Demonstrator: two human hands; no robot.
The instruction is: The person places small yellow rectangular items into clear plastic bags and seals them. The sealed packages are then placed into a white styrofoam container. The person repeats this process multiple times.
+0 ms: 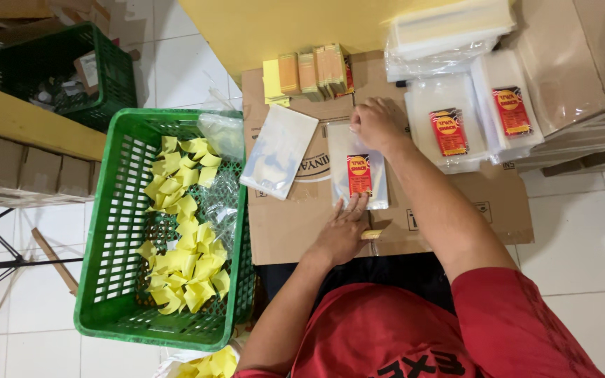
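Clear pouch: a flat see-through plastic pouch (358,166) with a red and yellow label lay on the cardboard sheet, near the middle of the view, between the two hands.
Left hand: the left hand (342,232) lay flat and spread, palm down, fingertips pressing the near edge of the pouch; it gripped nothing.
Right hand: the right hand (378,123) rested on the far top corner of the pouch, fingers curled and pinched at its edge; how tightly they closed could not be told.
Cardboard sheet: a flattened brown carton (288,224) served as the surface, spread over white floor tiles in front of the person in a red shirt.
Unlabelled pouch: a second clear pouch (279,150), without a label, lay tilted just left of the first one, apart from it.
Labelled stacks: two piles of clear pouches with red labels (449,131) (511,110) sat to the right of the right hand, side by side.
Plastic bundles: wrapped packs of clear plastic (449,31) sat beyond those piles, at the far edge.
Card stacks: a row of yellow and orange card bundles (309,71) stood on edge at the far side of the carton, against a yellow board.
Green basket: a green plastic crate (117,231) sat to the left, touching the carton's edge.
Yellow pieces: many small folded yellow pieces (183,238) filled the crate, along with some crumpled clear plastic.
Second crate: a darker green crate (117,70) stood farther off at the upper left.
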